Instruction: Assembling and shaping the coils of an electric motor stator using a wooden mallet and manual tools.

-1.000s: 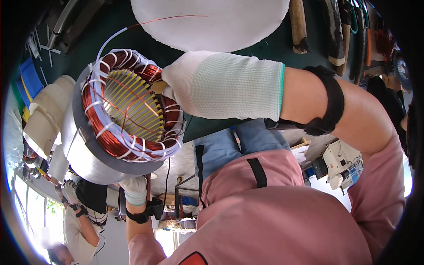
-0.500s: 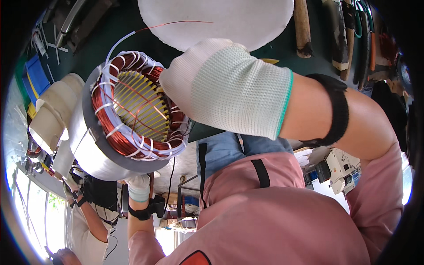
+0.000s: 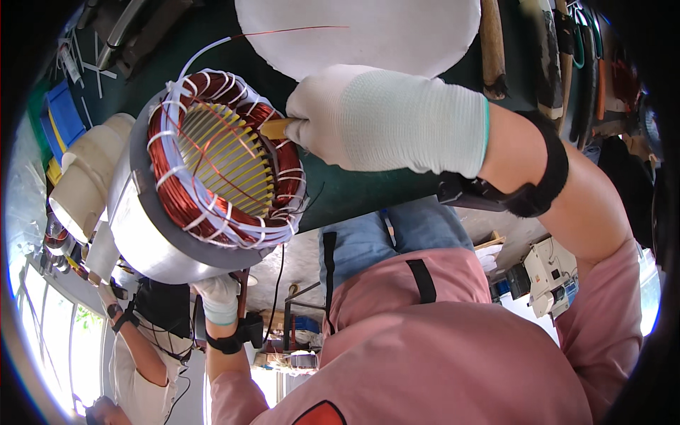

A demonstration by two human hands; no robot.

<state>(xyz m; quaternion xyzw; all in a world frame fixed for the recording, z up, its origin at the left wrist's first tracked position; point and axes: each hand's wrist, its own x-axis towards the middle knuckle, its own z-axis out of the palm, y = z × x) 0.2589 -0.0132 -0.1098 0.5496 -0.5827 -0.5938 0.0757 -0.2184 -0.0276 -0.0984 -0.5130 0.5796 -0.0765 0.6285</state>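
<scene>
A motor stator (image 3: 159, 241) with a silver shell lies tilted at the left. Red-brown copper windings, laced with white ties, ring its open end, and yellow strips line the bore. Loose copper wires cross the opening; one lead in a white sleeve (image 3: 202, 57) rises from the far side. My right hand (image 3: 368, 117), in a white knit glove, is closed on a short, flat yellowish tool (image 3: 276, 129), whose tip meets the winding's right inner edge. My gloved left hand (image 3: 218, 292) touches the shell's near underside, its fingers mostly hidden behind the stator.
A round white pad (image 3: 361, 35) lies at the back of the dark green table (image 3: 347, 195). Wooden-handled tools (image 3: 492, 53) stand at the far right. Left of the stator are cream pipe pieces (image 3: 88, 170) and a blue bin (image 3: 62, 117). Another person (image 3: 145, 354) works at lower left.
My right hand has drawn back to the right and turned, bringing the yellowish tool into view at the winding. The stator has shifted slightly, and my left hand stays beneath it.
</scene>
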